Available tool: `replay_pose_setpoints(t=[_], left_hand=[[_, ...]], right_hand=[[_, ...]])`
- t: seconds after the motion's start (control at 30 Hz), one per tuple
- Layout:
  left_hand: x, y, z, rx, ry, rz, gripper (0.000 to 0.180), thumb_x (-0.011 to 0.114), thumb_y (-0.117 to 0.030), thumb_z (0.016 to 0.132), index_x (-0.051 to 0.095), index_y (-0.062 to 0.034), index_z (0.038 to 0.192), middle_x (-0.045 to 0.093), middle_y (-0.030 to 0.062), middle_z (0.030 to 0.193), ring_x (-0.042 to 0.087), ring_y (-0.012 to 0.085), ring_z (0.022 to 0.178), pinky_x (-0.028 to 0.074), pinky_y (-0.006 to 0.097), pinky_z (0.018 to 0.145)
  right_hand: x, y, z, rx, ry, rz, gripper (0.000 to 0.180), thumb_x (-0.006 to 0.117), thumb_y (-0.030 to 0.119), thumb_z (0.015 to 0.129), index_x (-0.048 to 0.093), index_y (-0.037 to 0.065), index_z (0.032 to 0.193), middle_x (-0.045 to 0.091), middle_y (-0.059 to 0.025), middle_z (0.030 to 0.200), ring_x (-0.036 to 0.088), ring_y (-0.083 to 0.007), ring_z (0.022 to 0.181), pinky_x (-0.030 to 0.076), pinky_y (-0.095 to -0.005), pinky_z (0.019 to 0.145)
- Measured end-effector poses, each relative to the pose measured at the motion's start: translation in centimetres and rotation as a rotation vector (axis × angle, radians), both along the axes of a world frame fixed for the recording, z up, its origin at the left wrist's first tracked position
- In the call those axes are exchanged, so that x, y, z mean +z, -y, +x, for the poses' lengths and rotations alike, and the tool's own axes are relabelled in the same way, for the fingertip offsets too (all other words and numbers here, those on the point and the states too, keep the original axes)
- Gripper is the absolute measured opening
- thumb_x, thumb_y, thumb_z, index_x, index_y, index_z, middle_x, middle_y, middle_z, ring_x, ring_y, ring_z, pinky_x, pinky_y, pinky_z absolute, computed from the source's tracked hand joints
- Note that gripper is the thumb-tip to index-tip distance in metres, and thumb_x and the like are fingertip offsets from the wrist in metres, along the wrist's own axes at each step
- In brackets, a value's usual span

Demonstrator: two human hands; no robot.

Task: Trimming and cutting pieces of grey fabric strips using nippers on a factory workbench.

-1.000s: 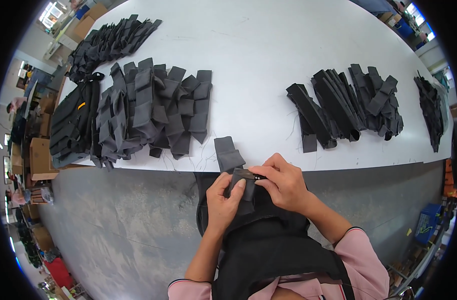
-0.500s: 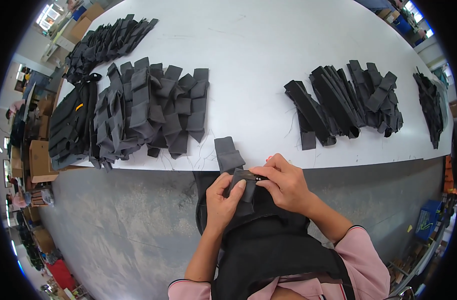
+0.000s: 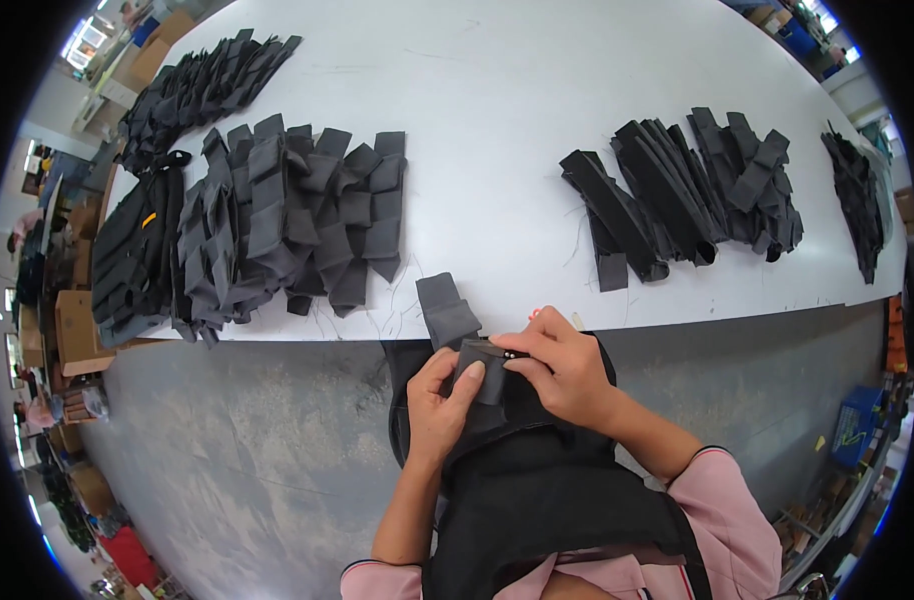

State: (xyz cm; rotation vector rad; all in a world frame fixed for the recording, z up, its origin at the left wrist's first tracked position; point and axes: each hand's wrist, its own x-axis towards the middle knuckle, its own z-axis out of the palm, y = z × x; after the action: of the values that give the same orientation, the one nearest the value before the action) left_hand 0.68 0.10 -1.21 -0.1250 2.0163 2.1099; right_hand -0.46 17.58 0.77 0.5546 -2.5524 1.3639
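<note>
My left hand (image 3: 439,402) pinches a dark grey fabric strip (image 3: 445,310) with stitched folds, its thumb pressed on the near section. The strip's far end lies over the table's front edge, and its near part hangs over my black apron (image 3: 557,490). In my right hand (image 3: 567,368) is a small pair of thread snips (image 3: 511,354), gripped between thumb and fingers. Their narrow metal blades point left along the upper edge of the folded fabric, close to my left thumb. Most of the handle is hidden by my fingers. A small orange-red bit shows just above my right hand.
On the white table (image 3: 477,200), a pile of grey folded strips (image 3: 307,210) lies at left beside black fabric pieces (image 3: 137,245), with another pile (image 3: 212,85) behind. More black strips (image 3: 667,195) lie at right, and a dark bundle (image 3: 857,205) sits near the right edge.
The view has shifted slightly, so the piles appear a little further left and higher. Both hands keep their hold, and the snips remain at the fabric's edge.
</note>
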Motion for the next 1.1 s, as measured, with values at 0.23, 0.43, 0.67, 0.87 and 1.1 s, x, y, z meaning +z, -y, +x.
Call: replay_pose_setpoints(t=[0.23, 0.43, 0.67, 0.87, 1.1], left_hand=[[0.4, 0.4, -0.4, 0.113, 0.323, 0.49, 0.021, 0.048, -0.015, 0.093, 0.057, 0.0021, 0.101, 0.066, 0.0142, 0.089, 0.066, 0.0194, 0.079, 0.049, 0.024, 0.072], [0.9, -0.3, -0.4, 0.135, 0.374, 0.649, 0.025, 0.046, -0.016, 0.094, 0.054, 0.0043, 0.106, 0.065, 0.0173, 0.093, 0.066, 0.0246, 0.082, 0.051, 0.03, 0.076], [0.9, -0.7, 0.0, 0.105, 0.367, 0.784, 0.032, 0.046, -0.018, 0.094, 0.051, 0.0071, 0.113, 0.064, 0.0178, 0.099, 0.065, 0.0247, 0.084, 0.051, 0.031, 0.08], [0.9, -0.8, -0.1, 0.081, 0.358, 0.748, 0.029, 0.047, -0.016, 0.093, 0.052, 0.0056, 0.111, 0.064, 0.0171, 0.098, 0.066, 0.0232, 0.085, 0.051, 0.03, 0.079], [0.2, -0.6, 0.1, 0.128, 0.215, 0.362, 0.021, 0.051, -0.013, 0.092, 0.056, 0.0041, 0.103, 0.067, 0.0145, 0.092, 0.066, 0.0192, 0.081, 0.051, 0.028, 0.076]], right_hand=[[-1.6, -1.1, 1.6, -0.167, 0.342, -0.356, 0.028, 0.065, -0.003, 0.076, 0.065, 0.002, 0.103, 0.047, -0.0036, 0.083, 0.048, -0.0096, 0.066, 0.039, -0.0208, 0.057], [-0.4, 0.6, 1.2, -0.098, 0.417, -0.504, 0.028, 0.064, -0.002, 0.078, 0.063, 0.002, 0.106, 0.046, -0.0028, 0.09, 0.048, -0.0084, 0.074, 0.04, -0.0199, 0.065], [-1.0, 1.4, 1.4, -0.07, 0.387, -0.604, 0.023, 0.059, -0.004, 0.084, 0.062, -0.001, 0.106, 0.044, -0.0033, 0.089, 0.056, -0.0088, 0.074, 0.043, -0.0201, 0.06], [-0.9, 1.5, 1.6, -0.085, 0.46, -0.784, 0.021, 0.055, -0.006, 0.085, 0.06, -0.003, 0.105, 0.045, -0.0033, 0.09, 0.059, -0.0097, 0.074, 0.044, -0.0179, 0.057], [-0.8, -0.3, 1.8, -0.176, 0.439, -0.603, 0.026, 0.066, -0.001, 0.078, 0.061, 0.001, 0.104, 0.045, -0.0022, 0.088, 0.047, -0.0087, 0.071, 0.04, -0.0199, 0.063]])
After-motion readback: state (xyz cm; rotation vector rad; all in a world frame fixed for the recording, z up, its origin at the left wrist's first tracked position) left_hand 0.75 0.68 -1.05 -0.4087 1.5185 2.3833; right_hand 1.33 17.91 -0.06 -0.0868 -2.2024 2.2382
